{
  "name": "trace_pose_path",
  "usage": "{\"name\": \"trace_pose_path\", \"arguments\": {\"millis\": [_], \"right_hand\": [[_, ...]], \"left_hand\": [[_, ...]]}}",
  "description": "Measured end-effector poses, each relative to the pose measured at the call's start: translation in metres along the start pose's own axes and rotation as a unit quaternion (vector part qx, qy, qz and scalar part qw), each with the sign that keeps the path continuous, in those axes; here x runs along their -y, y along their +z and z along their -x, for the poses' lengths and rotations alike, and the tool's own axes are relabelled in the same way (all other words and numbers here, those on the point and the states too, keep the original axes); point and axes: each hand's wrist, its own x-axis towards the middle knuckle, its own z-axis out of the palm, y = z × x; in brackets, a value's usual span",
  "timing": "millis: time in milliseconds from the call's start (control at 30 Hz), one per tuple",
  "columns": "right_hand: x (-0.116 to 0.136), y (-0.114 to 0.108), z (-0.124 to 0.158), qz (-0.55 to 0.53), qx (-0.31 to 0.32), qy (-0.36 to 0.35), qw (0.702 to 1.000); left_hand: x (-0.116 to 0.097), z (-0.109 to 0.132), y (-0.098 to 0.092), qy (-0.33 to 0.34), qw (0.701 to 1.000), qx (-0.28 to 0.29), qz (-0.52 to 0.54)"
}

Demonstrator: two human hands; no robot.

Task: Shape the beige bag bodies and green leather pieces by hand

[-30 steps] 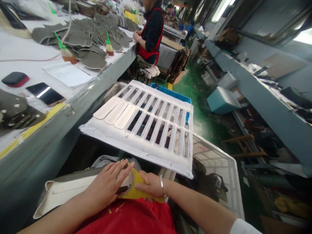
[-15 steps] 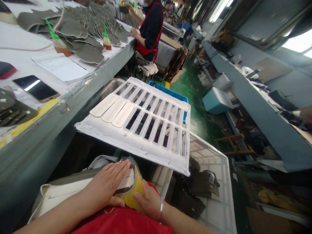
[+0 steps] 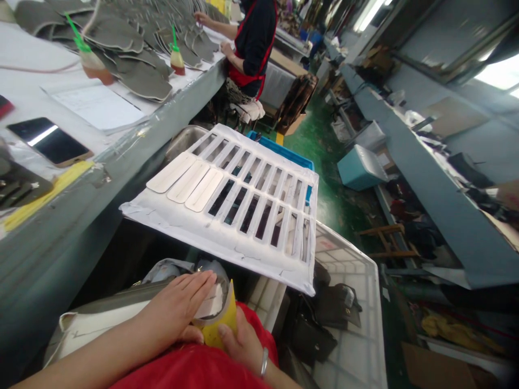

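My left hand (image 3: 184, 305) lies over a piece with a white surface and a grey edge (image 3: 213, 307), its fingers stretched out flat and close together. Beside it, my right hand (image 3: 243, 340) grips a curved yellow sheet (image 3: 221, 323) from the right, thumb on the near face. The sheet bends up against the grey edge; whether the two are joined I cannot tell. A larger grey and off-white sewn item (image 3: 101, 319) extends left under my left forearm. Just beyond my hands is a white slotted rack (image 3: 178, 219) bearing several cream strips (image 3: 205, 189).
A white crate (image 3: 352, 346) with dark bags (image 3: 336, 308) stands at right. On the left table are a phone (image 3: 51, 141), paper (image 3: 97, 108), glue bottles (image 3: 94, 64) and stacked grey pieces (image 3: 141, 75). A person in a red apron (image 3: 253, 48) works beyond.
The yellow sheet is turned more edge-on, and my right hand has shifted slightly left and down. My left hand stays nearly in place. The co-worker's far hand has moved left.
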Motion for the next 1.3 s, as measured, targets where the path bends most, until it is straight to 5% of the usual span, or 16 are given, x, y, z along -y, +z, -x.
{"name": "trace_pose_path", "arguments": {"millis": [233,400,533,600,733,833,1033,1300], "right_hand": [[-0.002,0.0,-0.017,-0.027,0.006,0.034,0.999],[0.008,-0.002,-0.016,-0.027,-0.021,0.04,0.999],[0.023,-0.021,0.01,-0.196,0.016,0.134,0.971],[0.026,-0.032,0.025,-0.287,-0.04,0.142,0.946],[0.031,-0.04,0.036,-0.417,-0.162,0.052,0.893],[0.044,-0.027,0.024,-0.463,-0.194,-0.003,0.865],[0.065,0.016,-0.008,-0.459,-0.214,-0.074,0.859],[0.068,0.032,-0.032,-0.462,-0.225,-0.049,0.856]], "left_hand": [[0.004,-0.007,0.013,-0.003,0.998,-0.057,0.011],[-0.002,-0.005,-0.001,-0.021,1.0,-0.017,0.016],[-0.014,0.008,-0.012,-0.063,0.998,-0.019,0.007],[-0.02,0.015,-0.013,-0.087,0.996,-0.036,0.0],[-0.027,0.023,-0.009,-0.102,0.992,-0.072,0.002],[-0.029,0.023,-0.007,-0.109,0.99,-0.091,0.009],[-0.031,0.022,-0.005,-0.112,0.988,-0.103,-0.004],[-0.029,0.024,-0.006,-0.109,0.988,-0.112,0.005]]}}
